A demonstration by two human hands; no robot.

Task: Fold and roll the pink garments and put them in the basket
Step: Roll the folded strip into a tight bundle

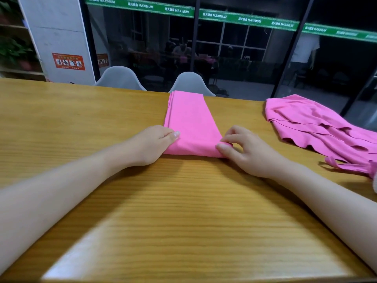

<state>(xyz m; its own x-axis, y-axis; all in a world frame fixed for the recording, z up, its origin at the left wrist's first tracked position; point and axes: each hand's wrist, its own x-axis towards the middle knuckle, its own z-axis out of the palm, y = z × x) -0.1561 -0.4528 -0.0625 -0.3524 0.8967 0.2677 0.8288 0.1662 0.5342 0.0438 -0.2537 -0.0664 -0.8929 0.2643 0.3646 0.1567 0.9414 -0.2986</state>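
Note:
A pink garment (188, 117) lies folded into a long narrow strip on the wooden table (81, 119), running from the far edge toward me. Its near end is turned up into the start of a roll. My left hand (152, 145) grips the left corner of that near end, thumb on top. My right hand (247, 150) pinches the right corner between thumb and fingers. A second pink garment (312, 125) lies loose and crumpled on the table at the right. No basket is in view.
Two grey chairs (120, 77) stand behind the table's far edge, in front of a dark glass wall. A white pillar with a red sign (68, 61) is at the back left. Bare tabletop stretches to the left and in front of me.

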